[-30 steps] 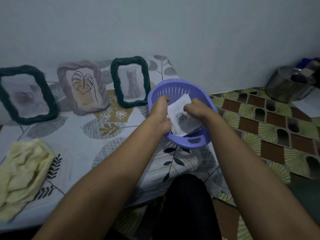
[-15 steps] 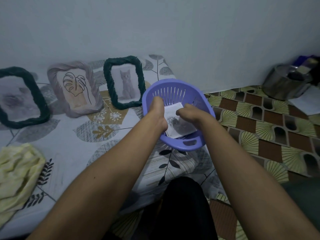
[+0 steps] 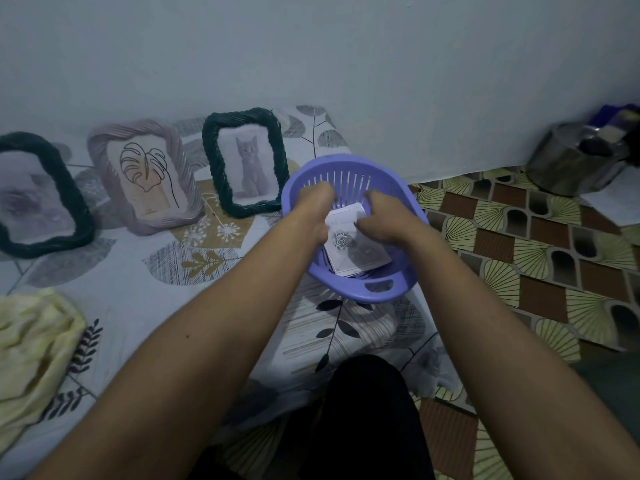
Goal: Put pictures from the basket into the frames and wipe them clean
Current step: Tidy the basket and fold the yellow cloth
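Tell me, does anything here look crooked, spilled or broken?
Nothing broken or spilled. The three frames lean against the wall at slightly different angles, each already holding a picture. The yellow cloth lies crumpled at the left. Both hands are in the purple basket, on the pictures.

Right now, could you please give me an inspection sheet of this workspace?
Surface: leaf-print sheet, patterned floor mat to its right.
Job's things: purple basket holding a stack of pictures; three frames against the wall, each already showing a picture: left dark frame, lilac frame, cat frame; yellow cloth lying unused.
Clutter: steel pot, paper.
Grippers: left hand and right hand in the basket on the pictures.
Cables: nothing seen.
Surroundings: plain wall.
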Available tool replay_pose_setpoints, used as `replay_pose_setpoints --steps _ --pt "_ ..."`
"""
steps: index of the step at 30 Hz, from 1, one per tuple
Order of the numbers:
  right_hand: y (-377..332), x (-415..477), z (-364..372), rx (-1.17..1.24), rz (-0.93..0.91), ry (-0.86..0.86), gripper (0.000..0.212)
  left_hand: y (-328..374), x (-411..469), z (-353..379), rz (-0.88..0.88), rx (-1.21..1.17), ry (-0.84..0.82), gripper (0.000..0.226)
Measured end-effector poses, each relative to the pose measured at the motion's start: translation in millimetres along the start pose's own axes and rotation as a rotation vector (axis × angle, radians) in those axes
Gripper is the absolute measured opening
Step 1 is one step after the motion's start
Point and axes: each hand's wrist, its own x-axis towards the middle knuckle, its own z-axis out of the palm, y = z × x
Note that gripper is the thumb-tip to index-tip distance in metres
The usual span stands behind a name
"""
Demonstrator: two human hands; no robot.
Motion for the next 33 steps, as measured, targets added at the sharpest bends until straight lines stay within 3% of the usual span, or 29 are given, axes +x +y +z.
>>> replay_pose_setpoints --steps 3,6,8,10,13,16,19,26,30,33 --pt "1.2 -4.1 -1.8 -0.409 -0.085 -0.110 0.049 7.1 9.3 -1.9 0.163 0.475 0.039 0.020" --pt "4.2 -9.3 4.9 -0.659 -0.144 -0.231 0.057 4.3 31.6 0.3 0.237 0.883 -0.054 0.033" --pt "6.3 -9.3 9.5 -0.718 -0.157 -0.284 0.070 3.1 38.6 4.2 0.313 1.158 -0.088 0.028" --pt "7.0 -6.7 12.2 -0.758 -0.165 -0.302 0.079 4.6 36.9 9.0 0.343 1.266 -0.122 0.021" --pt "7.0 -2.1 14.6 -0.767 -0.182 -0.264 0.083 4.3 43.0 13.3 0.380 1.436 -0.200 0.004" --pt "7.8 0.3 15.8 -0.755 -0.173 -0.248 0.081 2.6 48.0 13.2 0.410 1.582 -0.227 0.007" --pt "7.1 0.9 15.3 -0.748 -0.165 -0.253 0.081 2.6 52.0 12.9 0.422 1.604 -0.238 0.019" --pt "2.4 -2.7 14.1 -0.631 -0.144 -0.256 0.073 5.5 42.5 11.4 0.464 1.561 -0.235 0.007" --pt "-5.2 -4.4 9.2 -0.468 -0.153 -0.146 0.048 10.7 37.8 4.1 0.508 1.317 -0.202 0.024" --pt "-19.0 -10.7 4.5 -0.253 -0.114 -0.089 0.046 18.6 18.9 -8.7 0.575 1.015 -0.132 0.043"
